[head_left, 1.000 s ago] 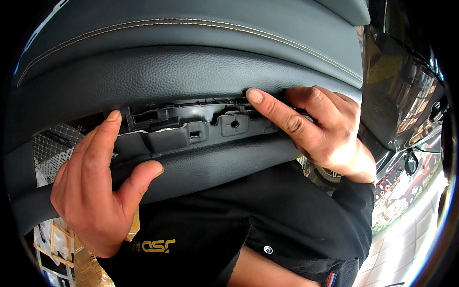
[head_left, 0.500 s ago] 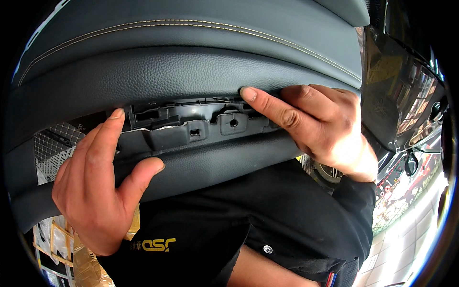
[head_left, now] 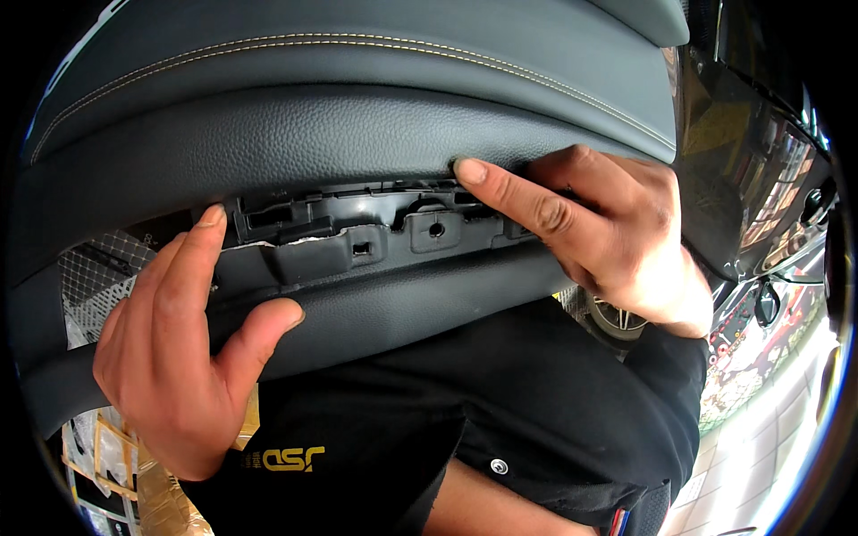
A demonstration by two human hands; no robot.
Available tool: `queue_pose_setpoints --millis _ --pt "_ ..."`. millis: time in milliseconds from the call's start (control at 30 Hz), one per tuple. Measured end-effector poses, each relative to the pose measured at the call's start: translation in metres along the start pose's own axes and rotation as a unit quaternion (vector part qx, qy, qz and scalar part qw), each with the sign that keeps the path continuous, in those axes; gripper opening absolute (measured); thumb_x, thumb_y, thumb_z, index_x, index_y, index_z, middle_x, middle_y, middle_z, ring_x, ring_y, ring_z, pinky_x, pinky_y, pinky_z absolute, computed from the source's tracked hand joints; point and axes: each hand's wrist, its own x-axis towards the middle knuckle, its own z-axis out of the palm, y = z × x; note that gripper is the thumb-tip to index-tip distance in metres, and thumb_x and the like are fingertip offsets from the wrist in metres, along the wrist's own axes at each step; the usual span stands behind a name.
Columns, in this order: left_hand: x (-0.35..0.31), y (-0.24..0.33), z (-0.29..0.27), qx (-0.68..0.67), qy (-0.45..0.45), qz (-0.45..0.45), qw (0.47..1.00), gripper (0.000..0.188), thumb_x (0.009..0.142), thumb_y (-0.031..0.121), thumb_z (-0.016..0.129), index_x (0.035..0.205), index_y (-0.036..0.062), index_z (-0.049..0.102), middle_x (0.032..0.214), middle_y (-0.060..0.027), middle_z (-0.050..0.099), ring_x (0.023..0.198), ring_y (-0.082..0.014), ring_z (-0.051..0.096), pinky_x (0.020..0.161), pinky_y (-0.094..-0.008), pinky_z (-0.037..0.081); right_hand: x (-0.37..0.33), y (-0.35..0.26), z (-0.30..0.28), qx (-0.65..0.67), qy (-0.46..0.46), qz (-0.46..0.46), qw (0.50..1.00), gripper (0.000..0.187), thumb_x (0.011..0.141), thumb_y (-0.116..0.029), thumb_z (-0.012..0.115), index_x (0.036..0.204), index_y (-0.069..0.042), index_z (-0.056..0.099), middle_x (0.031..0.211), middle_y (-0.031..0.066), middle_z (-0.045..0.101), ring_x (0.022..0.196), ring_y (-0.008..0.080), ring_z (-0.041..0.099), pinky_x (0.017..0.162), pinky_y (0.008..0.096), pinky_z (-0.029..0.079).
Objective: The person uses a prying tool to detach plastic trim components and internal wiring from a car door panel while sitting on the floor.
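A black leather-grained car door trim panel (head_left: 357, 125) lies across the view, with a long gap between its upper and lower padded parts. Inside the gap shows a black plastic bracket (head_left: 393, 237) with a square hole and a round hole. At the gap's left end is my left hand (head_left: 179, 339), its index fingertip by the bracket's corner and its thumb spread over the lower padded strip (head_left: 384, 308). My right hand (head_left: 599, 228) lies over the right end. Its index finger stretches along the upper pad's edge; the other fingers bend behind, their tips hidden.
Twin pale stitching lines (head_left: 357, 40) run along the panel's upper part. Mesh netting (head_left: 107, 268) shows at the left, above wrapped packaging (head_left: 112, 447). A glossy black car body (head_left: 751, 161) stands at the right, and a wheel (head_left: 617, 317) shows below my right wrist.
My right hand has shifted slightly to the right, with its index finger still along the upper edge. My left hand keeps nearly the same pose. The panel looks unchanged.
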Motion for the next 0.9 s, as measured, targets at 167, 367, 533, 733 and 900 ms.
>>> queue_pose_setpoints --millis 167,367,533,733,900 --pt "0.002 -0.001 0.000 -0.002 0.004 0.005 1.000 0.064 0.085 0.044 0.075 0.125 -0.0043 0.064 0.117 -0.0176 0.072 0.103 -0.0340 0.073 0.083 -0.0396 0.059 -0.004 0.002 0.009 -0.013 0.048 -0.016 0.999 0.052 0.073 -0.008 0.074 0.125 -0.014 0.075 0.073 0.0021 0.055 0.053 0.0126 0.050 0.045 0.0282 0.045" --pt "0.002 0.001 0.000 -0.002 0.002 0.005 1.000 0.062 0.085 0.042 0.076 0.125 -0.0046 0.064 0.116 -0.0182 0.072 0.103 -0.0341 0.073 0.084 -0.0395 0.058 -0.004 -0.003 0.010 -0.048 0.047 -0.023 0.998 0.054 0.072 -0.009 0.074 0.126 -0.014 0.074 0.071 0.0017 0.053 0.052 0.0116 0.049 0.044 0.0275 0.044" --pt "0.001 0.001 0.001 -0.010 -0.004 -0.003 1.000 0.060 0.085 0.039 0.077 0.125 -0.0046 0.064 0.116 -0.0183 0.072 0.103 -0.0344 0.073 0.084 -0.0392 0.058 -0.001 -0.008 0.002 -0.018 -0.012 0.018 1.000 0.053 0.073 -0.009 0.072 0.126 -0.013 0.074 0.070 0.0015 0.053 0.052 0.0116 0.050 0.044 0.0274 0.044" --pt "0.000 0.000 -0.002 -0.001 -0.010 -0.003 1.000 0.061 0.085 0.040 0.077 0.125 -0.0041 0.064 0.117 -0.0178 0.072 0.104 -0.0336 0.073 0.085 -0.0389 0.058 0.001 0.001 -0.003 -0.001 -0.029 -0.003 1.000 0.052 0.074 -0.006 0.072 0.125 -0.012 0.074 0.071 0.0011 0.054 0.053 0.0113 0.051 0.045 0.0272 0.045" --pt "0.002 0.003 -0.002 0.009 -0.010 -0.006 1.000 0.061 0.086 0.043 0.075 0.125 -0.0036 0.064 0.117 -0.0172 0.072 0.105 -0.0332 0.072 0.085 -0.0391 0.058 -0.005 0.003 0.009 -0.027 0.046 -0.025 0.998 0.053 0.072 -0.007 0.074 0.125 -0.013 0.074 0.073 0.0015 0.054 0.053 0.0115 0.050 0.045 0.0272 0.045"
